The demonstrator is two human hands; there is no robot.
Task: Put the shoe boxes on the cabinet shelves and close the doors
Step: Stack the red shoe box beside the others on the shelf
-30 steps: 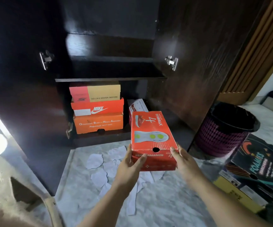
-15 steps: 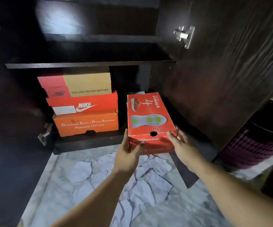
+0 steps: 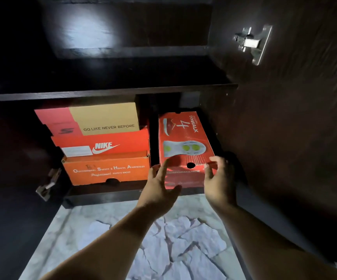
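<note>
Since the frame half a second earlier, the red box (image 3: 185, 146) had gone from being carried at the cabinet mouth to sitting on the bottom shelf (image 3: 123, 196), at its right end, with its near face about level with the shelf's front edge. It lay long-side inward, just beside the stack (image 3: 104, 146) of three boxes at the left, a narrow dark gap between them. My read was that this box was placed, or within a nudge of it. Whether it rested on another box beneath I could not tell; the space under it was too dark. Both hands had come off it. My left hand (image 3: 159, 184) hung in front of the box's near left corner, fingers spread and straight, gripping nothing; one fingertip overlapped the box top in the view, and I could not say whether it touched. My right hand (image 3: 219, 178) sat at the near right corner, fingers loosely curled and apart, also holding nothing, close to the box but seemingly clear of it. Both were motion-blurred. The right door (image 3: 295, 118) stood wide open, its hinge (image 3: 252, 43) showing, and the upper shelf (image 3: 111, 91) looked bare in the dark. I judged that the doors were still to be closed, and that any further boxes lay outside this view.
</note>
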